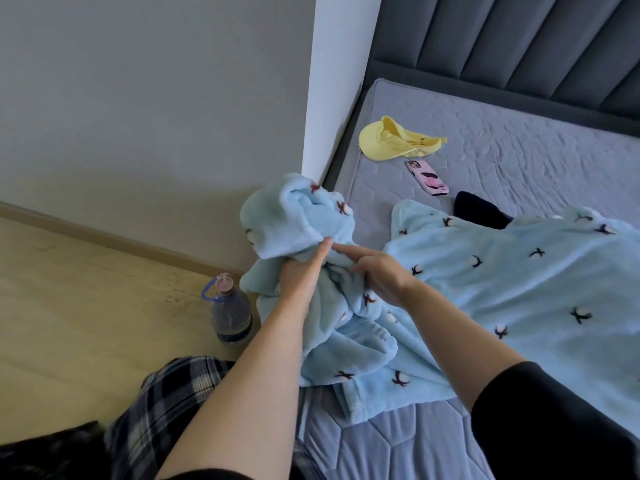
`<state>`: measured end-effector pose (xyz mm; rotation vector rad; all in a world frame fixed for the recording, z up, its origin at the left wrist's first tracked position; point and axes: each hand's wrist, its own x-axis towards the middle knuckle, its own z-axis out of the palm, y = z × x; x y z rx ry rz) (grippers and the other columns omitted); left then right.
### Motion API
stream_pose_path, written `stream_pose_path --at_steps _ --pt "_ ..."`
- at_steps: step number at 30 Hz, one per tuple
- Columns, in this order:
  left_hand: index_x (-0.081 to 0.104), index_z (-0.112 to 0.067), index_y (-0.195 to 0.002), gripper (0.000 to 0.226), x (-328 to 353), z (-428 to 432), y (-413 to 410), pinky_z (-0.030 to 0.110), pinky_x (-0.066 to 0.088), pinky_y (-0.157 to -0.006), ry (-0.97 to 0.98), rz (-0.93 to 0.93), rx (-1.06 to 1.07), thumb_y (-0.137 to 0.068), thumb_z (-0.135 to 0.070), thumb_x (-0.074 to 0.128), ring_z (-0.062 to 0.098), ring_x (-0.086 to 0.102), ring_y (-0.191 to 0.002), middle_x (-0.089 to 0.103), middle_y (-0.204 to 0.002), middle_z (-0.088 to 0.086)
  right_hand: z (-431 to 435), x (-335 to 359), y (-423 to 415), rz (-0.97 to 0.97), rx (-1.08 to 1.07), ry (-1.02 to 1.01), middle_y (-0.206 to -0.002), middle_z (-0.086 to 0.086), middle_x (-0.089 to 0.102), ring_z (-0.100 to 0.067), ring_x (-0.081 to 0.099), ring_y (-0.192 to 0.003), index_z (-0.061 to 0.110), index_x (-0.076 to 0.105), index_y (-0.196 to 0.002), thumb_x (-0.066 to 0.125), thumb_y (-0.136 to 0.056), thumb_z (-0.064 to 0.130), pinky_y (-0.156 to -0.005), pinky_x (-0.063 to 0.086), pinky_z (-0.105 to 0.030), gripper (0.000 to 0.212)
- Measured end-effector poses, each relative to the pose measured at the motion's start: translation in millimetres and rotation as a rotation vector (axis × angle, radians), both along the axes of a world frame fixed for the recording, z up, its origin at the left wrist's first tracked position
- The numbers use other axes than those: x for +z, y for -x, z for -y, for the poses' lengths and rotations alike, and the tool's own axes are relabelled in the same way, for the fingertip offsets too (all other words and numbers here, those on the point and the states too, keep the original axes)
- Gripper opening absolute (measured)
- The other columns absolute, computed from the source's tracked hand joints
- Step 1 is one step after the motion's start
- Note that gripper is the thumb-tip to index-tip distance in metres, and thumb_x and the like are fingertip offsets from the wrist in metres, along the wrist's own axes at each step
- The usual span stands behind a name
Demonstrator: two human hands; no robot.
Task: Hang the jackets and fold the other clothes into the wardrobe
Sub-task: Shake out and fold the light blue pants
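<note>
Head view. A light blue fleece garment [485, 289] with a dark printed motif lies across the mattress [519, 150], covering the centre and right of the frame. One bunched end of it is lifted at frame centre, over the mattress's left edge.

The left hand [301, 275] enters from the lower centre. Its thumb presses the bunched fleece from the front; its fingers are buried in the fabric, so it appears to be grasping the bunch, though the curl of the fingers is hidden.

The right hand [377, 275] enters from the lower right, just beside the left hand. Its fingers are curled into the fleece, grasping a fold, with the index finger extended toward the left thumb.

Above centre, on the mattress, lie a yellow cap [394, 140] and, just below it, a pink phone [427, 177]. A dark item [479, 211] shows at the garment's upper edge, partly covered.

At lower left, a bottle [230, 311] stands upright on the floor [86, 306] near the mattress's corner. Plaid trousers [166, 403] fill the bottom left.
</note>
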<state>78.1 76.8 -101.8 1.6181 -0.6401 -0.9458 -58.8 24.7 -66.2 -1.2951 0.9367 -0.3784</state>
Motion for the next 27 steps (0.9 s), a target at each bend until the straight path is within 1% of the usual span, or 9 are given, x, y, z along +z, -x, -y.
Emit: stream_pose_path --at_steps 2,4,6,10,14,18,20,23,27 --pt "0.063 -0.024 -0.094 0.022 -3 1 0 0.032 0.051 -0.09 -0.019 -0.067 0.131 -0.083 -0.042 0.069 0.018 0.064 -0.098 0.068 -0.111 0.005 -6 0 -3 0.064 0.052 -0.054 -0.134 -0.007 0.057 -0.022 0.053 -0.125 0.015 0.055 -0.133 0.027 -0.083 -0.009 -0.107 0.041 -0.036 0.062" --pt "0.058 -0.022 -0.099 0.01 -6 3 -2 0.024 0.048 -0.09 -0.019 -0.218 0.207 -0.094 -0.031 0.057 0.016 0.06 -0.102 0.062 -0.119 0.011 -9 -1 -4 0.095 0.105 -0.068 -0.134 -0.006 0.057 -0.019 0.053 -0.124 0.016 0.055 -0.133 0.027 -0.085 -0.009 -0.105 0.042 -0.033 0.061" --pt "0.047 -0.014 -0.12 0.022 -9 6 -3 0.028 0.034 -0.107 -0.106 0.114 0.207 -0.103 -0.021 0.035 0.023 0.044 -0.125 0.047 -0.135 0.012 -9 -3 -1 0.11 0.099 -0.078 -0.135 -0.007 0.056 -0.02 0.053 -0.124 0.013 0.053 -0.133 0.03 -0.087 -0.009 -0.104 0.042 -0.032 0.057" --pt "0.064 -0.004 -0.099 0.021 -5 -2 -7 0.033 0.046 -0.079 -0.102 0.037 0.33 -0.087 -0.021 0.063 0.035 0.062 -0.103 0.066 -0.107 0.019 -2 -7 17 -0.231 -0.068 0.208 -0.143 -0.012 0.046 -0.018 0.047 -0.124 0.011 0.047 -0.136 0.052 -0.093 0.006 -0.1 0.04 -0.028 0.043" --pt "0.063 0.003 -0.102 0.027 7 -5 -12 0.025 0.038 -0.076 -0.075 0.311 0.385 -0.088 -0.02 0.063 0.032 0.061 -0.101 0.067 -0.102 0.017 -2 -27 55 -1.014 0.341 0.462 -0.161 -0.004 -0.004 -0.03 0.003 -0.147 0.03 0.0 -0.153 0.074 -0.069 0.06 -0.116 0.014 -0.054 0.116" --pt "0.062 0.007 -0.081 0.013 16 -21 9 0.034 0.046 -0.062 0.079 0.708 0.298 -0.077 -0.003 0.071 0.038 0.064 -0.073 0.064 -0.076 0.025 -26 -67 70 -1.12 0.505 0.436 -0.158 -0.003 -0.019 -0.034 -0.005 -0.146 0.036 -0.024 -0.146 0.082 -0.055 0.06 -0.117 0.014 -0.053 0.142" --pt "0.062 0.005 -0.071 0.014 19 -24 20 0.031 0.04 -0.056 0.111 0.888 0.213 -0.079 -0.004 0.068 0.037 0.061 -0.064 0.061 -0.067 0.023 -26 -78 67 -1.143 0.499 0.516 -0.159 -0.007 0.002 -0.033 0.012 -0.144 0.031 -0.013 -0.151 0.082 -0.059 0.049 -0.114 0.026 -0.048 0.132" --pt "0.063 -0.001 -0.072 0.012 29 -25 20 0.028 0.038 -0.056 0.08 0.987 0.144 -0.081 -0.009 0.066 0.028 0.06 -0.064 0.061 -0.068 0.014 -25 -74 62 -1.191 0.507 0.576 -0.144 -0.008 0.04 -0.028 0.044 -0.127 0.023 0.018 -0.15 0.062 -0.083 0.03 -0.1 0.044 -0.043 0.08" --pt "0.062 0.0 -0.072 0.018 49 -27 28 0.029 0.033 -0.054 0.077 1.069 0.066 -0.081 -0.015 0.067 0.032 0.061 -0.066 0.063 -0.07 0.016 -25 -51 68 -1.295 0.347 0.757 -0.127 -0.005 0.056 -0.026 0.055 -0.115 0.017 0.053 -0.125 0.048 -0.093 0.02 -0.087 0.044 -0.035 0.032"
